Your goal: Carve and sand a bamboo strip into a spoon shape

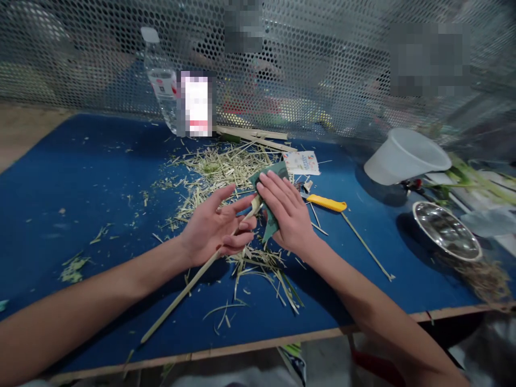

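Note:
A long pale bamboo strip [181, 299] slants up from near the table's front edge. My left hand [213, 226], palm up, has its fingers loosely curled round the upper part of the strip. My right hand [285, 212] lies palm down over a folded green sheet that looks like sandpaper [271, 228], pressing it around the strip's upper end. That end is partly hidden by the sheet and fingers. Under and around both hands lie many thin shavings [226, 166]. Just right of my right hand is a yellow-handled knife [326, 202], its blade partly hidden.
The blue tabletop [121, 215] ends against a perforated metal screen [108, 70]. A water bottle [161, 86] and a lit phone [196, 105] stand at the back. To the right are a tilted white plastic cup [391, 158], a metal bowl [447, 231] and a small printed packet [302, 162].

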Available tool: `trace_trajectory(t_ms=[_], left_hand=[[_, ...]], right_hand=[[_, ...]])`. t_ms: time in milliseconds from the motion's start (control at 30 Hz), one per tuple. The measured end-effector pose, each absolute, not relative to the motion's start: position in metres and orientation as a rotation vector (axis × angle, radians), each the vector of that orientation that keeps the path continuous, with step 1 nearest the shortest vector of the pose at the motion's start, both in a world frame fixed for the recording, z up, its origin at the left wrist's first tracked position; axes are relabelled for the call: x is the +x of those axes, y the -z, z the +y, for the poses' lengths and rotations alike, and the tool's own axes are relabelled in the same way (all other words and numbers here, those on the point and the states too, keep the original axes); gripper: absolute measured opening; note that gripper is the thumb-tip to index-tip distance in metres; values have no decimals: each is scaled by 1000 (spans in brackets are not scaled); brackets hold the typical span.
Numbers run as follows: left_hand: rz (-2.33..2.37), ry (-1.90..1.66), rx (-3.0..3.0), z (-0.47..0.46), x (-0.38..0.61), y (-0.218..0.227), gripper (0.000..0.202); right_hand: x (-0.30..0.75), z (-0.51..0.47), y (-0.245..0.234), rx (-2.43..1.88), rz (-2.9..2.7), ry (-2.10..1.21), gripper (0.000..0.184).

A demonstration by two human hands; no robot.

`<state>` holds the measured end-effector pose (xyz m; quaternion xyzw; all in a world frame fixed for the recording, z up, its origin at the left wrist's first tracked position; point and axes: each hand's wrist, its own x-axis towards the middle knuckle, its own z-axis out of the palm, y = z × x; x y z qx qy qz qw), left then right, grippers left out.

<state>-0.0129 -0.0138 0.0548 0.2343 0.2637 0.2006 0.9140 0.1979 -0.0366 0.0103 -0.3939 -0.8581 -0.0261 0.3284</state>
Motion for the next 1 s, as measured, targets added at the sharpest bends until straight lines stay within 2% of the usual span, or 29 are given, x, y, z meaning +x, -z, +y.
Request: trace_trajectory(t_ms=[500, 667, 867, 1000], left_hand=[[627, -423, 443, -4, -15, -54, 48], [731, -539, 565, 0, -12, -46, 30], [835, -634, 770, -2, -7, -38, 52], [859, -590, 710, -5, -5, -41, 24]], right_hand=[[208, -26, -9, -1161, -2324, 71, 74], [219, -24, -10, -1257, -1966, 17, 57], [213, -37, -17, -1155, -1969, 100, 57], [208, -36, -12, -1096, -2181, 241, 65]])
